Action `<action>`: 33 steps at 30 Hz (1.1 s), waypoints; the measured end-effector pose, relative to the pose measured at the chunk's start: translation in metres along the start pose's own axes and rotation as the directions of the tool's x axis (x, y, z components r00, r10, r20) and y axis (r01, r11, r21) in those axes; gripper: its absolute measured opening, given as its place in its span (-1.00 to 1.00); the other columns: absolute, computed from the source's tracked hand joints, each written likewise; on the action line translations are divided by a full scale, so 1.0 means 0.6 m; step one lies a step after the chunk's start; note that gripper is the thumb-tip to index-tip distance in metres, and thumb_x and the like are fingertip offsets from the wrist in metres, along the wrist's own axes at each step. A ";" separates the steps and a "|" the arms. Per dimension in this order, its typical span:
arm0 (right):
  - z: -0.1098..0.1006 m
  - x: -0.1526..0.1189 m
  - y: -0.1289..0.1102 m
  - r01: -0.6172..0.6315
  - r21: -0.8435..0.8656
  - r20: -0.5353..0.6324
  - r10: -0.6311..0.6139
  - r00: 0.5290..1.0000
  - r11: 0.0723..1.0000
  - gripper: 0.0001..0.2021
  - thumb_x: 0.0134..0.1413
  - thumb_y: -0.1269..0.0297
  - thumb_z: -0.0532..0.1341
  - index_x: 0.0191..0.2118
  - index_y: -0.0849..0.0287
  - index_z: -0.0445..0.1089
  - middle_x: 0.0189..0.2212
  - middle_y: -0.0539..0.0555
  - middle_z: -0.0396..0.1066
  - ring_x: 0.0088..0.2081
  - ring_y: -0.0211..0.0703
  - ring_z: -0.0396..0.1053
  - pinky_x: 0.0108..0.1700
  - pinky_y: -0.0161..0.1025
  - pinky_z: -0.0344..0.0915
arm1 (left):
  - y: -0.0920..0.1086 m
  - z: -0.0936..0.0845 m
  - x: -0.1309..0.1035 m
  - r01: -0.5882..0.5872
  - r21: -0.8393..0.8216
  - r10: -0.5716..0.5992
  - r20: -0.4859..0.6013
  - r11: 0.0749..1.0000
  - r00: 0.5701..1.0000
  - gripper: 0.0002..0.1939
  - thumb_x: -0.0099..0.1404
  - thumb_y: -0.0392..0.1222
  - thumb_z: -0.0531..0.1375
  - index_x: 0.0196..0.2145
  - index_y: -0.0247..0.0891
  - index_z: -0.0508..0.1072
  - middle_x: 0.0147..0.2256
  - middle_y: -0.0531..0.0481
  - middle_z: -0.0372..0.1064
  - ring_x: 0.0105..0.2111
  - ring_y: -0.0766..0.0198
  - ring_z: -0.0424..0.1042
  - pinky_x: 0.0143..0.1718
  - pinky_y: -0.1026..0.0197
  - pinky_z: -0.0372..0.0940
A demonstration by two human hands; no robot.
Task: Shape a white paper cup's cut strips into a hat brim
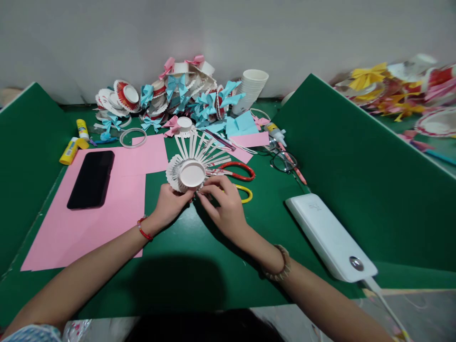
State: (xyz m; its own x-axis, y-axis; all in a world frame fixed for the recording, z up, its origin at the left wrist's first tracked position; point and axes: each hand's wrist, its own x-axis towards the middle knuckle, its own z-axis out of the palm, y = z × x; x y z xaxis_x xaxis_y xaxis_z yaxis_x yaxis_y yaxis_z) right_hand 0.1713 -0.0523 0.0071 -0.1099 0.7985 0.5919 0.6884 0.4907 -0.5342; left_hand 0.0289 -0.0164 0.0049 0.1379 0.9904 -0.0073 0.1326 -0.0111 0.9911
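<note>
A white paper cup (193, 174), cut into strips that fan out around its round base, is held above the green table. Some strips on its left side are folded into a scalloped edge, while those at the top and right stick out straight. My left hand (172, 201) grips its lower left edge, fingers closed and partly hidden beneath. My right hand (225, 205) pinches at its lower right edge with bent fingers. Just right of the cup lie red-handled scissors (242, 171) and a yellow handle (245, 194), both partly behind my right hand.
Pink paper (107, 237) and a black phone (91, 179) lie left. Glue sticks (69, 151) are beyond. Paper cup crafts with bows (178, 90) and stacked cups (249, 90) line the back. Glasses (285, 161) and a white power bank (329, 237) lie right, beside a green divider (370, 180).
</note>
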 end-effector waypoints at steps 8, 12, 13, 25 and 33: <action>0.000 0.007 0.005 -0.244 0.263 0.021 0.247 0.969 0.934 -0.93 0.01 0.44 0.17 -0.44 0.16 0.30 -0.44 0.04 0.40 -0.36 -0.19 0.34 -0.28 -0.23 0.28 | 0.010 0.002 -0.002 -0.089 0.104 0.089 0.009 0.991 0.996 -0.86 -0.08 -0.28 0.20 -0.50 -0.41 0.44 -0.52 -0.01 0.43 -0.54 0.39 0.32 -0.47 0.36 0.27; -0.001 0.008 0.005 -0.404 0.406 0.107 0.397 0.912 0.819 -0.95 -0.03 0.39 0.17 -0.47 0.16 0.30 -0.50 0.01 0.38 -0.44 -0.23 0.32 -0.34 -0.25 0.27 | 0.009 0.000 -0.003 -0.084 0.057 0.080 0.069 0.995 0.994 -0.87 -0.06 -0.25 0.21 -0.52 -0.40 0.43 -0.53 -0.02 0.44 -0.57 0.40 0.31 -0.49 0.36 0.27; -0.001 0.008 0.005 -0.435 0.443 0.131 0.423 0.897 0.784 -0.95 -0.05 0.38 0.17 -0.48 0.16 0.30 -0.51 0.00 0.37 -0.46 -0.25 0.32 -0.35 -0.26 0.27 | 0.009 -0.001 -0.003 -0.081 0.046 0.077 0.085 0.996 0.993 -0.87 -0.05 -0.24 0.20 -0.53 -0.39 0.42 -0.54 -0.03 0.43 -0.58 0.41 0.30 -0.50 0.36 0.27; -0.006 0.015 0.004 -0.516 0.587 0.187 0.516 0.836 0.624 -0.91 -0.12 0.34 0.21 -0.53 0.16 0.26 -0.60 -0.07 0.28 -0.55 -0.33 0.24 -0.46 -0.30 0.22 | 0.009 0.000 -0.007 0.026 -0.063 -0.019 0.109 0.998 0.994 -0.73 -0.10 -0.18 0.31 -0.42 -0.41 0.48 -0.42 -0.11 0.50 -0.49 0.34 0.37 -0.42 0.30 0.30; 0.000 0.014 0.005 -0.548 0.630 0.229 0.542 0.808 0.551 -0.85 -0.18 0.29 0.24 -0.55 0.15 0.23 -0.62 -0.10 0.26 -0.58 -0.32 0.25 -0.48 -0.30 0.21 | 0.008 -0.003 -0.005 0.041 -0.067 -0.034 0.101 0.997 0.994 -0.81 -0.09 -0.21 0.31 -0.51 -0.38 0.45 -0.58 0.03 0.39 -0.60 0.42 0.27 -0.55 0.35 0.20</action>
State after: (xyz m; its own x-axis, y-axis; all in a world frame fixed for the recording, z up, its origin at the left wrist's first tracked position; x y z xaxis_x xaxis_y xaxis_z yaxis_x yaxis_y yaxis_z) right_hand 0.1725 -0.0441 0.0106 0.1202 0.9915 0.0506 -0.0123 0.0525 -0.9985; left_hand 0.0271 -0.0194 0.0101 0.2312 0.9714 -0.0543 0.0721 0.0385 0.9967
